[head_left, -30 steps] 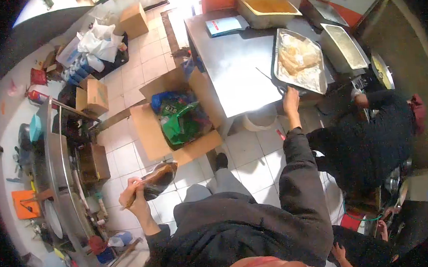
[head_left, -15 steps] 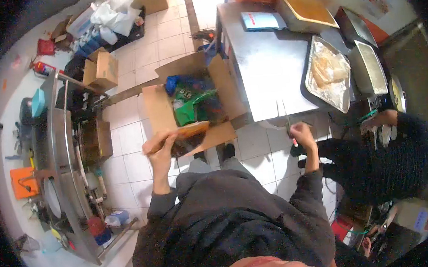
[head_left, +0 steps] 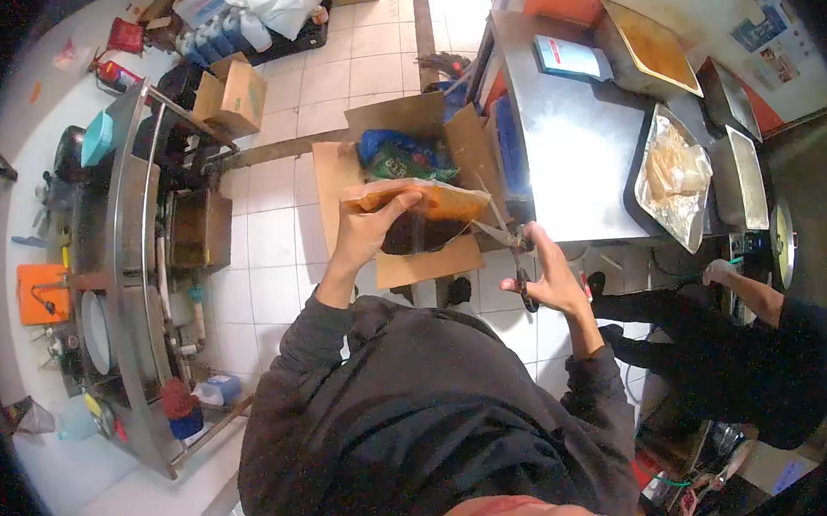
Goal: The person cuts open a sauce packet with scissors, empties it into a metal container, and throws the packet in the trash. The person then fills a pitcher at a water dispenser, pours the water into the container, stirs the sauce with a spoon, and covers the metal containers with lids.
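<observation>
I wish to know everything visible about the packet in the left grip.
The packet looks like glossy plastic, orange along the top, dark brown below, with a pale upper edge. The left grip pinches its left end, thumb on the face. In view it partly covers the open box. Its right end is by the parted blades of the scissors; whether they touch is unclear.

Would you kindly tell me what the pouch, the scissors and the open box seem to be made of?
Pouch: probably plastic film, judging by its glossy, flexible-looking surface.
Scissors: blades likely metal, from their grey sheen; the black handles look like plastic, though that is uncertain.
Open box: apparently cardboard, given its matte brown surface and folded flaps.
</observation>
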Demonstrator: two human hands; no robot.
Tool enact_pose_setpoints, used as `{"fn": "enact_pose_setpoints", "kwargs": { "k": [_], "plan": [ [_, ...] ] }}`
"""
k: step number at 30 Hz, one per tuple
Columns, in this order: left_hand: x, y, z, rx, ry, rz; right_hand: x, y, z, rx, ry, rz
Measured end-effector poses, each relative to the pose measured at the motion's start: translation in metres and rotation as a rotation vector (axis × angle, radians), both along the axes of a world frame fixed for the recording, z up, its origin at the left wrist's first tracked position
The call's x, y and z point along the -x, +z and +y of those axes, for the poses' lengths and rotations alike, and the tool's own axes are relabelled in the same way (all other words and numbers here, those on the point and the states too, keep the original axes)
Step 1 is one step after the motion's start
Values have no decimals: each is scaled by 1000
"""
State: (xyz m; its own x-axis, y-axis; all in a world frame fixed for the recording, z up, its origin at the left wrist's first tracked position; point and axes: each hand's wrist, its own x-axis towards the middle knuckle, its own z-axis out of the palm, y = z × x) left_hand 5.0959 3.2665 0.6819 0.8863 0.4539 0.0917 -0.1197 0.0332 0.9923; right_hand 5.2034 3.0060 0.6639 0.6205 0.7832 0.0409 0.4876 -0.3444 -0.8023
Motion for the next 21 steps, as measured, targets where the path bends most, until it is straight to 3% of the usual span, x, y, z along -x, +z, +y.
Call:
{"fn": "enact_pose_setpoints", "kwargs": {
  "k": [4, 11, 15, 21],
  "plan": [
    [2, -4, 10, 130, -85, -13, -4, -7, 12, 140, 19, -31],
    [3, -7, 28, -9, -137, -8, -13, 21, 31, 319, 84, 47],
    [1, -10, 32, -62, -127, -30, -24, -5, 18, 163, 91, -126],
    [-2, -18, 28, -68, -140, -20, -19, 15, 41, 117, 125, -8]
  ]
}}
